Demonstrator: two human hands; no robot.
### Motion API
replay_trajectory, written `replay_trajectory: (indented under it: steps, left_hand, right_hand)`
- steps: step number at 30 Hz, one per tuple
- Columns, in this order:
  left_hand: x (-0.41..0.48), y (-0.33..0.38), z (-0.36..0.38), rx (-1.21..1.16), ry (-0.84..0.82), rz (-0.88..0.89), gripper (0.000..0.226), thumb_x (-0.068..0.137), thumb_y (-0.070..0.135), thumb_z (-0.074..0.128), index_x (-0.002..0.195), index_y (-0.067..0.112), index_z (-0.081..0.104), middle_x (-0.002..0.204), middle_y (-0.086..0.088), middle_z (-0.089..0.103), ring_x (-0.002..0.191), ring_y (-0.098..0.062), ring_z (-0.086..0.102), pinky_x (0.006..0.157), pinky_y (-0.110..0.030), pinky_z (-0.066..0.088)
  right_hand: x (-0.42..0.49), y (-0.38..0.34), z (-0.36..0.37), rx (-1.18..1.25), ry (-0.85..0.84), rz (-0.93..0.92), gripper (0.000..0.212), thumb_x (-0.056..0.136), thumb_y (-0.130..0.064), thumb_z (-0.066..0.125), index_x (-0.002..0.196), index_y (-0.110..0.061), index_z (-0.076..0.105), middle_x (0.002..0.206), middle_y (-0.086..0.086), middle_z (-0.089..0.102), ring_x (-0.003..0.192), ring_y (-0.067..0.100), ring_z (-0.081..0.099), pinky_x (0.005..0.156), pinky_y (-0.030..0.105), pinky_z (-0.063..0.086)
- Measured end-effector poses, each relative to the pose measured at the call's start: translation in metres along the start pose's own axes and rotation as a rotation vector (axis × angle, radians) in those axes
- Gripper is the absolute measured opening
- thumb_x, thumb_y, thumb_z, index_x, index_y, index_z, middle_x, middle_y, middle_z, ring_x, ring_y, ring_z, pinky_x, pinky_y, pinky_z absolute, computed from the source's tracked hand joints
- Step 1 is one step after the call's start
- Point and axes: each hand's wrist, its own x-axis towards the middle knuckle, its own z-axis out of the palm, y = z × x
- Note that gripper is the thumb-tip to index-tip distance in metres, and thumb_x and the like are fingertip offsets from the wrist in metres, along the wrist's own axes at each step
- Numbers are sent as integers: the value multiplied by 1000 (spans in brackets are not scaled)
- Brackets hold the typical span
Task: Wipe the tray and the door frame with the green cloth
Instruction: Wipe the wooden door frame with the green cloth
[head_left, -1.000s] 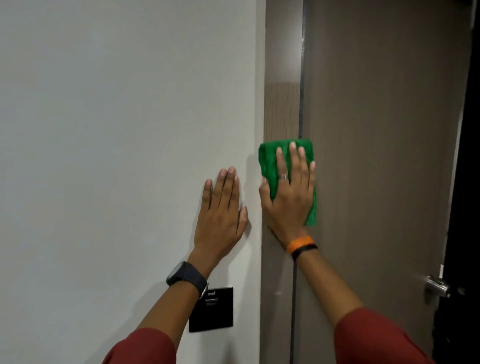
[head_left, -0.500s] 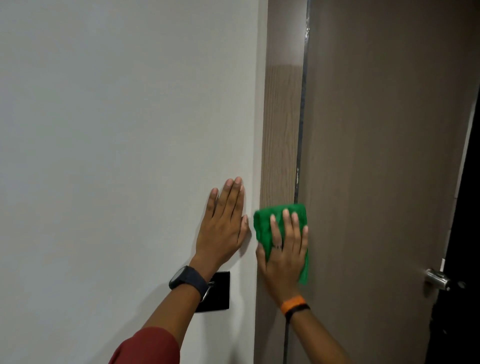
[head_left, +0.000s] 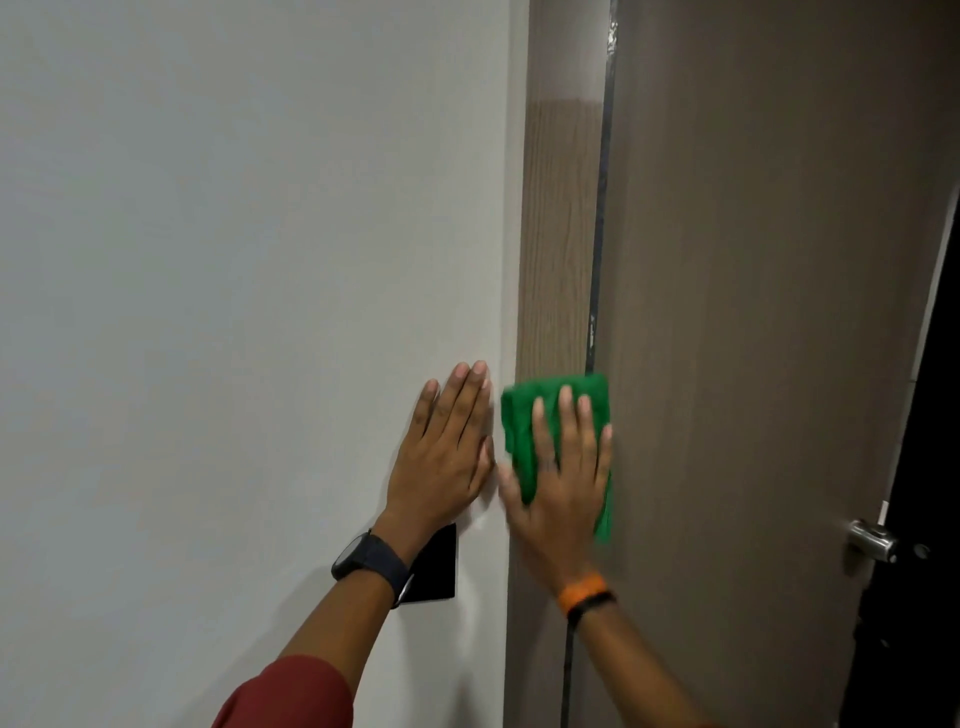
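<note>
The wood-grain door frame (head_left: 558, 234) runs vertically between the white wall and the brown door. A folded green cloth (head_left: 524, 415) lies flat against the frame at mid height, and my right hand (head_left: 563, 483) presses on it with fingers spread, pointing up. My left hand (head_left: 447, 447) rests flat and open on the wall just left of the frame, holding nothing. No tray is in view.
The white wall (head_left: 234, 312) fills the left. A black wall plate (head_left: 436, 566) sits under my left wrist. The brown door (head_left: 753, 312) is on the right, with a metal handle (head_left: 872, 540) near its dark right edge.
My right hand slid the green cloth down the frame over the first half second and has since shifted slightly upward; it looks blurred. My left hand stayed planted on the wall.
</note>
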Motion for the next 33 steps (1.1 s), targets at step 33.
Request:
replay_trajectory:
  steps: [33]
  left_hand:
    - [33,-34,-21,-10,-23,-120,66,108,27,38,164,-1,17,173,-19,15,160,-33,14,130,-50,13]
  right_hand:
    - [218,-17,1,-61,234,-38,55,104,-33,51,155,-16,45,163,14,41,153,32,35,126,58,26]
